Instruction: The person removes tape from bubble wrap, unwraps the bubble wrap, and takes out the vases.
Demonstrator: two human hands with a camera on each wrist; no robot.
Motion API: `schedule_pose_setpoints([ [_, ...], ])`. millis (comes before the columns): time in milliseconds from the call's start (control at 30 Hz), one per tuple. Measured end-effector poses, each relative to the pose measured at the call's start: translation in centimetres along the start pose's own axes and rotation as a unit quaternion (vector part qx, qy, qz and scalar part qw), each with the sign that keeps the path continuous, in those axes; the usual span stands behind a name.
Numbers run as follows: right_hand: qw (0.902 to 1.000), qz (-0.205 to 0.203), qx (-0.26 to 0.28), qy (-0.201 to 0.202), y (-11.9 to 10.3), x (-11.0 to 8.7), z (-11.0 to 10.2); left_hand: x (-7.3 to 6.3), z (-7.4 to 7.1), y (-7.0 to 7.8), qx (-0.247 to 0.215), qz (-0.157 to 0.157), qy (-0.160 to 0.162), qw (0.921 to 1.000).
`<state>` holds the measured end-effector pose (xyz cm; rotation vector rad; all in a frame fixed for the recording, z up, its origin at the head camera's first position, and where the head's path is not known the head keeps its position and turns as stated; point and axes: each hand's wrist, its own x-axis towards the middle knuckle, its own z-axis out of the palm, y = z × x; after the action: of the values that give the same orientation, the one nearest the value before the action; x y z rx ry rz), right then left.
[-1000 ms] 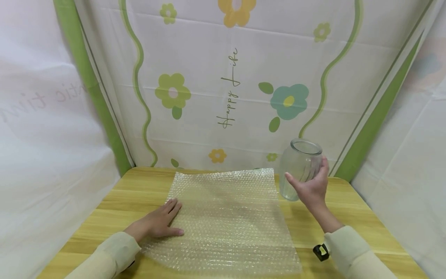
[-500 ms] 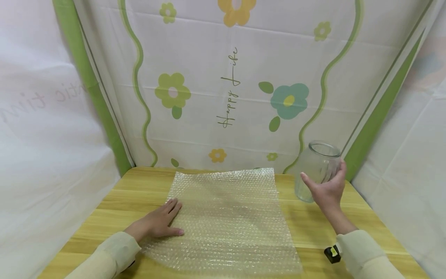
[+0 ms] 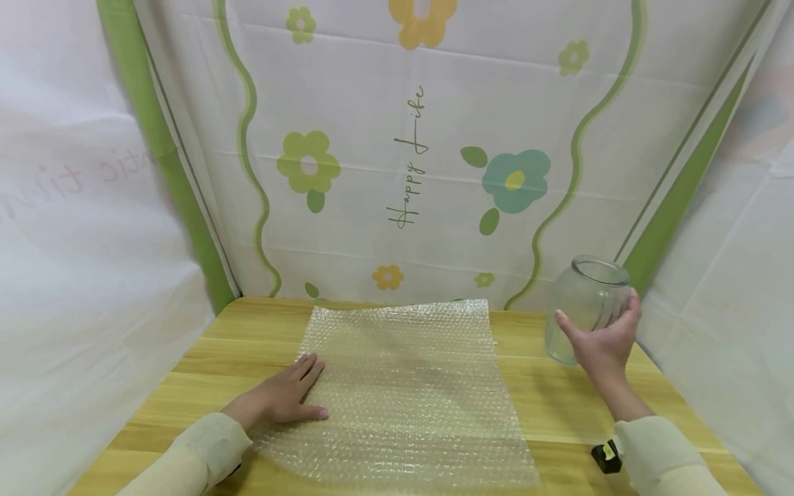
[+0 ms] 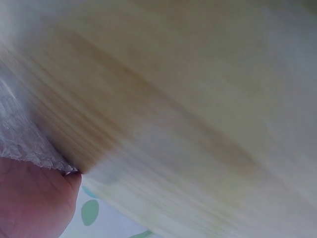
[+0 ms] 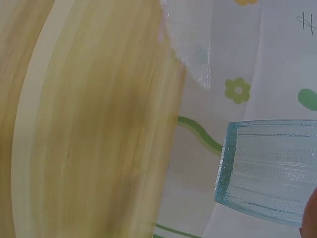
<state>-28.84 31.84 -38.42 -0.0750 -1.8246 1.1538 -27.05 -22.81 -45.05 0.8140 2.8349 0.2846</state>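
Observation:
A clear ribbed glass jar (image 3: 573, 303) with a wide rim is upright at the right side of the head view. My right hand (image 3: 604, 344) grips it from the near right, thumb on one side and fingers behind. In the right wrist view the base of the jar (image 5: 267, 168) shows above the table level, apart from the wood. A sheet of bubble wrap (image 3: 409, 393) lies spread over the table's middle. My left hand (image 3: 282, 393) rests flat on its left edge, fingers straight. The left wrist view shows part of that hand (image 4: 34, 198) against the wrap (image 4: 20, 129).
The wooden table (image 3: 236, 337) ends at a printed curtain (image 3: 353, 234) at the back. White curtains hang on both sides. A small black device (image 3: 606, 457) is at the right sleeve (image 3: 657, 448).
My right hand has carried the jar rightward, away from the bubble wrap and toward the table's right edge. The left hand and the wrap have stayed in place.

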Motion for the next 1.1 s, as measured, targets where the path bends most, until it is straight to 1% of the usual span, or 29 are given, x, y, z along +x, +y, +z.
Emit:
schedule_pose_setpoints([
  [133,0.9999,0.013,-0.003,-0.001,0.7,0.2,-0.6,0.0,0.1,0.0,-0.002,0.000,0.001,1.0000],
  [467,0.9994,0.034,-0.002,0.012,2.4,1.0,-1.8,0.1,0.3,-0.2,0.002,-0.014,-0.003,0.9999],
  [700,0.9968,0.073,-0.013,0.028,3.9,1.4,-2.6,0.1,0.4,-0.1,0.004,-0.016,-0.003,0.9999],
  [833,0.9954,0.087,-0.014,0.037,4.7,1.6,-3.1,0.1,0.3,0.0,0.005,-0.015,-0.003,0.9999],
  [933,0.9944,0.095,-0.018,0.042,5.2,1.8,-3.4,0.1,0.2,0.0,0.009,-0.015,-0.003,0.9998],
  [1100,0.9914,0.120,-0.018,0.049,5.7,2.0,-3.7,0.2,0.3,0.0,0.014,-0.016,0.000,0.9998],
])
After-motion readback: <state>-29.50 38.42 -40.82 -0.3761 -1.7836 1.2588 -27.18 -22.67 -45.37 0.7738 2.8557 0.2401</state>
